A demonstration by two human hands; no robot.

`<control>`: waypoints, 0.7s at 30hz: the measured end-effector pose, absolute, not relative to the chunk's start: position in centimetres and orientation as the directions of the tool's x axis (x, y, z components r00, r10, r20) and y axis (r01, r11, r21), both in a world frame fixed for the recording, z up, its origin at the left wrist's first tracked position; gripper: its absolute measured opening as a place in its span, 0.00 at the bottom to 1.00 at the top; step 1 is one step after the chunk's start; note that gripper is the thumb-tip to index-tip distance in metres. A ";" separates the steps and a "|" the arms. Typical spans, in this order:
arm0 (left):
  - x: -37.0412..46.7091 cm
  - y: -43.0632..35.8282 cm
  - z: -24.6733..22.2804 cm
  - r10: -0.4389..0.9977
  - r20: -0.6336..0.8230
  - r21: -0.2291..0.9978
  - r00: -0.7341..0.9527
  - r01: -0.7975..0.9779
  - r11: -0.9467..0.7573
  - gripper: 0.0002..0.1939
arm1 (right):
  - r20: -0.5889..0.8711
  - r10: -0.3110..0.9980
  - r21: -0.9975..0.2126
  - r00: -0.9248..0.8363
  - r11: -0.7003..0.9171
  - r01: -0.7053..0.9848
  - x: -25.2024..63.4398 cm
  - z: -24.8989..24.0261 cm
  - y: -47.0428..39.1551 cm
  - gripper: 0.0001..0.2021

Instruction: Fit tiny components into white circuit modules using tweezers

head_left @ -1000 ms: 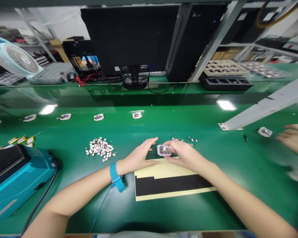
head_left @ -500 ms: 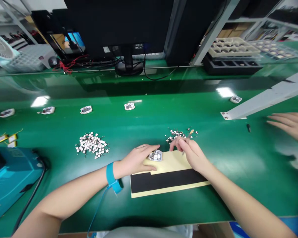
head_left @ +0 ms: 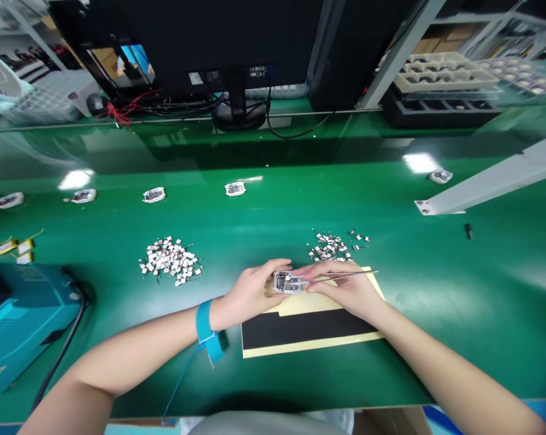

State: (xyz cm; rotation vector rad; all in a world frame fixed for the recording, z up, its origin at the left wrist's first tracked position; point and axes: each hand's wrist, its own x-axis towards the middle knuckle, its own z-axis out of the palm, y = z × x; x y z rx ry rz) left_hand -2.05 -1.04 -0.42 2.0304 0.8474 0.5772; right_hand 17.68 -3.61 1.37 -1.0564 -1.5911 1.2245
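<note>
My left hand (head_left: 250,290), with a blue wrist strap (head_left: 205,323) behind it, grips a small white device housing (head_left: 287,282) by its left side. Circuit parts show inside its open face. My right hand (head_left: 345,287) is closed around thin metal tweezers (head_left: 357,275), which stick out past the knuckles to the right. Its fingertips reach the right edge of the housing; the exact contact is too small to tell. Under both hands lies a yellow and black mat (head_left: 309,329). A pile of small white parts with dark leads (head_left: 329,248) is just beyond my right hand.
A larger pile of similar parts (head_left: 170,260) lies left. More open housings (head_left: 235,189) stand in a row farther back. A teal machine (head_left: 23,326) and yellow-edged battery packs (head_left: 7,246) are at left. A slanted metal post (head_left: 494,172) rises at right, near a black piece (head_left: 468,231).
My right hand has moved from the near parts pile to the housing, and the tweezers have swung to point right. The housing is tilted up slightly. Another person's hand at right has left view.
</note>
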 end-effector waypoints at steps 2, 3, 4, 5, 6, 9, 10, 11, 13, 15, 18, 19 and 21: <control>-2.0 -1.2 -0.3 0.743 0.084 0.866 0.664 0.319 -0.384 0.27 | 0.182 0.940 -0.965 -0.288 0.227 0.131 17.8 1.6 -3.7 0.07; -2.0 -1.2 -0.3 0.745 0.079 0.879 0.663 0.306 -0.366 0.28 | 0.200 0.931 -0.957 -0.307 0.254 0.144 17.8 1.7 -3.7 0.07; -2.0 -1.3 -0.3 0.747 0.075 0.889 0.661 0.295 -0.350 0.29 | 0.214 0.919 -0.947 -0.331 0.278 0.160 17.9 1.7 -3.7 0.07; -2.0 -1.3 -0.3 0.749 0.071 0.898 0.659 0.285 -0.336 0.29 | 0.227 0.906 -0.936 -0.357 0.305 0.178 17.9 1.8 -3.8 0.07; -2.0 -1.3 -0.3 0.750 0.071 0.903 0.658 0.277 -0.328 0.30 | 0.240 0.893 -0.922 -0.380 0.332 0.198 18.0 1.9 -3.9 0.07; -2.0 -1.3 -0.2 0.751 0.082 0.910 0.656 0.257 -0.324 0.30 | 0.300 0.828 -0.847 -0.473 0.460 0.267 18.0 2.2 -4.3 0.09; -2.0 -1.3 -0.1 0.752 0.091 0.911 0.653 0.251 -0.328 0.30 | 0.339 0.796 -0.806 -0.502 0.521 0.282 18.0 2.4 -4.4 0.10; -1.9 -1.3 -0.1 0.754 0.098 0.910 0.650 0.248 -0.332 0.28 | 0.380 0.756 -0.760 -0.533 0.584 0.286 17.9 2.5 -4.5 0.11; -1.9 -1.2 0.1 0.756 0.127 0.905 0.642 0.238 -0.353 0.20 | 0.460 0.676 -0.674 -0.576 0.688 0.270 17.8 2.9 -4.8 0.14; -1.8 -1.1 0.3 0.760 0.164 0.900 0.629 0.219 -0.376 0.09 | 0.509 0.654 -0.640 -0.560 0.722 0.262 17.6 3.1 -5.0 0.17; -1.8 -1.1 0.3 0.777 0.189 0.908 0.600 0.194 -0.371 0.03 | 0.511 0.769 -0.731 -0.385 0.624 0.277 17.4 2.8 -5.1 0.17; -1.8 -1.1 0.3 0.787 0.189 0.912 0.587 0.192 -0.362 0.04 | 0.490 0.817 -0.781 -0.305 0.566 0.262 17.4 2.6 -5.1 0.16; -1.9 -1.2 0.3 0.800 0.195 0.919 0.567 0.178 -0.351 0.05 | 0.434 0.881 -0.862 -0.186 0.466 0.198 17.2 2.3 -5.0 0.13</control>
